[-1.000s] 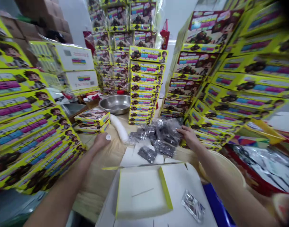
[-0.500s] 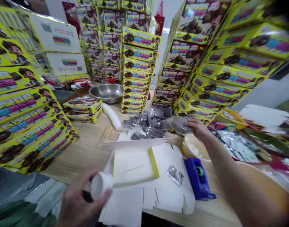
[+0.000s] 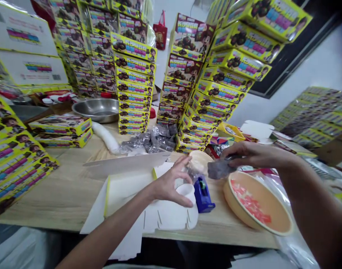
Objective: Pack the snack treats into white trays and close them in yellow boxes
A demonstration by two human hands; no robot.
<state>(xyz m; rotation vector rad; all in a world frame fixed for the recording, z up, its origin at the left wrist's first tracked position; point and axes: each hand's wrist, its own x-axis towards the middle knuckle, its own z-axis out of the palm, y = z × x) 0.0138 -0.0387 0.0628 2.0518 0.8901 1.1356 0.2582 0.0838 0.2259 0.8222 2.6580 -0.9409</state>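
The left hand (image 3: 169, 185) has its fingers spread and curved over a white plastic cup (image 3: 186, 196), whose lower side is cut off from view by the fingers. The right hand (image 3: 251, 154) pinches a grey bag (image 3: 219, 168) between thumb and fingers; the fingers hide its top, and what is inside is hard to make out. Between the hands stand a blue tape dispenser (image 3: 202, 195) and a small cream bowl (image 3: 198, 161). Just right of them, a tan bowl (image 3: 256, 203) holds pink pieces. The wooden table (image 3: 61, 201) runs under flat white card (image 3: 137, 213), a steel basin (image 3: 96, 110) and a heap of grey bags (image 3: 148, 140). Stacks of yellow boxes (image 3: 133, 87) rise behind, with open table toward the left.
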